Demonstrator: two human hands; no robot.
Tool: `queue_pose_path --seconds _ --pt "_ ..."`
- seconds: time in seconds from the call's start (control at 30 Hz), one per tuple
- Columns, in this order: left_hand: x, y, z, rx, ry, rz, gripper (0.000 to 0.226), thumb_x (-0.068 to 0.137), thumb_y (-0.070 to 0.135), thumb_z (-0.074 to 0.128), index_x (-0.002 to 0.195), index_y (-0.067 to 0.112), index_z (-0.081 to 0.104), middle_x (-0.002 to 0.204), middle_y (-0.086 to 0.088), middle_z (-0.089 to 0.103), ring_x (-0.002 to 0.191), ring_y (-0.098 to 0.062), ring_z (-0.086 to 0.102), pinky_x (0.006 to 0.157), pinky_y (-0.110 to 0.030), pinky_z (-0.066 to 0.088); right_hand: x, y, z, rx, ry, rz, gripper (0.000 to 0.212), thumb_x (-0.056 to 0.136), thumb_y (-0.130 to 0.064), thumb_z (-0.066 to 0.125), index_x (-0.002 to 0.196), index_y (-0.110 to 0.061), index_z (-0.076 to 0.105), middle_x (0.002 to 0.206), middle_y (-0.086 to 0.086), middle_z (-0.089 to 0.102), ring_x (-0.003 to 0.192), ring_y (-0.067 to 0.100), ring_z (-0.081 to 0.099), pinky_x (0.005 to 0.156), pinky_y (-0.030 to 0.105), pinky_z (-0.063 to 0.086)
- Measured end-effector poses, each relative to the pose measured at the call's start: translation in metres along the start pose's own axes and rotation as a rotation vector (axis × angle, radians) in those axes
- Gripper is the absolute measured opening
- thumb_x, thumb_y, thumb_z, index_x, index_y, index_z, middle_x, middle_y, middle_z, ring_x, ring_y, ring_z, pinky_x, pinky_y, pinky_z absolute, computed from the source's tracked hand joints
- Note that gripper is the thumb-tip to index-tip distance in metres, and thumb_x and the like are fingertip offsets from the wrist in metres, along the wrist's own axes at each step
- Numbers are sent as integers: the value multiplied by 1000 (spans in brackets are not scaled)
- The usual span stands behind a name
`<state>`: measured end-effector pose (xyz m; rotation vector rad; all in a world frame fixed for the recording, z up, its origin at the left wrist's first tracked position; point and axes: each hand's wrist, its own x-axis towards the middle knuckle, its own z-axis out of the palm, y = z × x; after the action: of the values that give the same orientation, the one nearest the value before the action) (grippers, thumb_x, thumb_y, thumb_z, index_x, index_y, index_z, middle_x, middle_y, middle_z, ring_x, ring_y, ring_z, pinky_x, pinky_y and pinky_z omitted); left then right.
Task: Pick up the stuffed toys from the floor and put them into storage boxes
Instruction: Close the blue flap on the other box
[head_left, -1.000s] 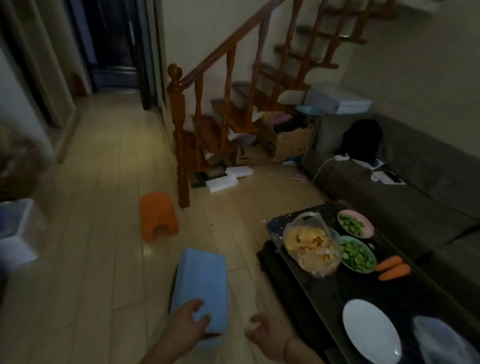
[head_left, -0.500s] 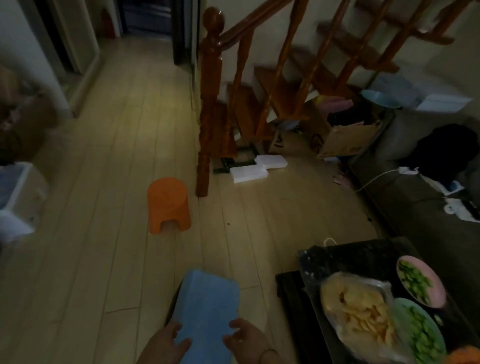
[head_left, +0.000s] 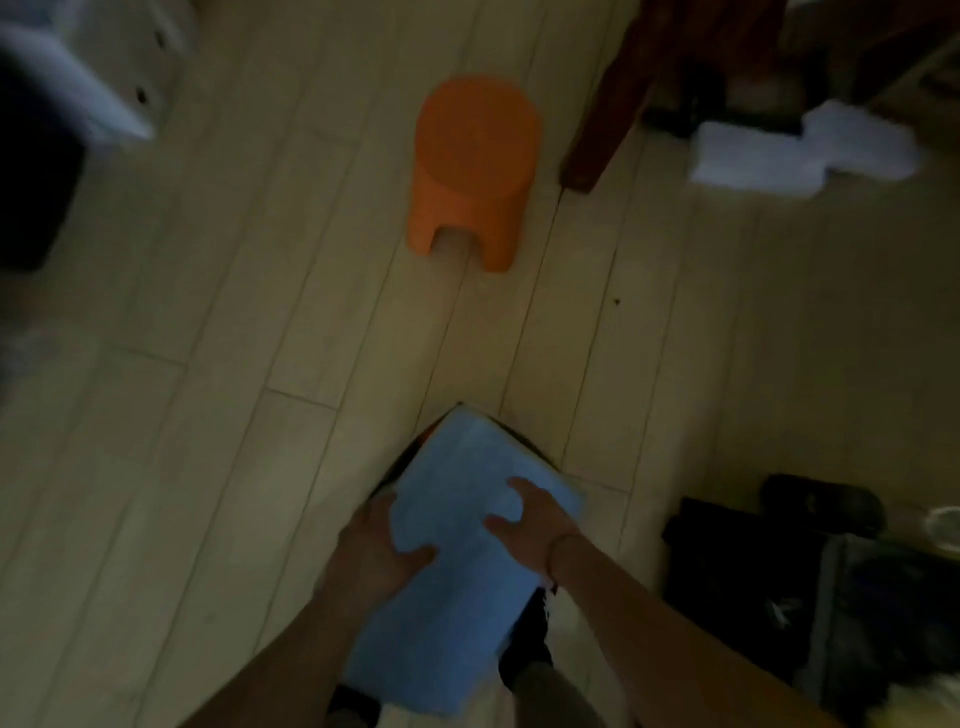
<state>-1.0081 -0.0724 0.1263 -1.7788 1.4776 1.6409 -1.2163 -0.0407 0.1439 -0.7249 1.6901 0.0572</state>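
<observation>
Blurring and dim light are making most of the frame hard to read: no stuffed toy is showing clearly, and the dark shapes at the right edge and far left are not identifiable. A white storage box (head_left: 111, 62) is sitting at the top left, cut off by the frame, contents unseen. Something dark is lying under the blue cloth (head_left: 457, 561), mostly hidden, so I cannot tell what it is. Both forearms are reaching down from the bottom edge. The left hand (head_left: 376, 553) is gripping the cloth's left edge, thumb curled over the top. The right hand (head_left: 527, 519) is resting flat on the cloth, fingers spread. One orange stool (head_left: 470, 166) is standing on the wood floor (head_left: 234, 364) well ahead, two white blocks (head_left: 800, 150) are lying at top right, and one wooden post (head_left: 605, 119) is standing between them.
</observation>
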Motion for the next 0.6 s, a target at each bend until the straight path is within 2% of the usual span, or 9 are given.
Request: queue_pose_path --seconds 0.07,0.13,0.23,0.3,0.33,0.37,0.43,0.53,0.6 --pt "33 -19 19 68 48 -82 109 57 71 74 146 28 28 140 10 42 123 -10 47 110 -33 38 32 11 1 -37 -43 -25 82 91 -46 59 155 -22 14 159 2 21 143 20 29 114 25 27" --pt "54 -37 33 90 58 -132 126 51 67 78 151 23 16 149 0 37 133 -22 42 111 -37 36 52 22 6 -48 -73 -68 85 89 -46 62 154 -22 13 160 0 16 144 18 26 113 23 26" --pt "69 -52 37 92 24 -199 143 31 78 69 151 22 16 148 -4 41 131 -25 45 108 -39 40 63 38 17 -35 -125 -123 86 89 -42 63 154 -27 9 161 -6 1 145 16 21 105 16 24" --pt "74 -55 34 151 63 -227 140 28 80 65 148 20 24 143 -4 45 128 -26 46 106 -39 41 64 47 22 -40 -105 -157 84 90 -40 63 154 -28 10 161 -9 -5 145 15 21 108 17 23" --pt "72 -52 34 225 157 -222 134 29 80 65 143 17 32 138 -5 46 126 -28 45 104 -41 41 66 52 24 -56 -71 -175 83 90 -40 62 154 -28 11 161 -10 -6 145 15 23 112 20 25" --pt "71 -51 35 290 262 -200 125 32 77 67 136 14 36 135 -6 43 125 -31 42 104 -44 38 67 57 27 -85 -37 -186 82 90 -40 62 154 -28 12 161 -10 -6 144 15 26 114 24 29" --pt "69 -49 33 363 370 -157 118 38 73 70 132 12 33 145 -8 28 134 -31 27 108 -49 28 72 64 34 -144 37 -204 86 87 -41 65 154 -26 12 162 -8 -6 144 17 30 115 28 32" --pt "74 -56 24 333 287 -175 122 50 74 69 141 12 17 156 -3 2 146 -24 7 113 -56 18 77 60 47 -228 119 -291 101 71 -54 71 153 -22 19 161 -7 2 136 22 45 108 32 42" --pt "83 -64 17 245 245 -195 121 55 70 70 144 13 11 155 -2 12 145 -25 14 115 -55 19 82 59 55 -220 177 -293 107 56 -62 67 149 -22 32 155 -8 15 117 24 63 93 34 53"
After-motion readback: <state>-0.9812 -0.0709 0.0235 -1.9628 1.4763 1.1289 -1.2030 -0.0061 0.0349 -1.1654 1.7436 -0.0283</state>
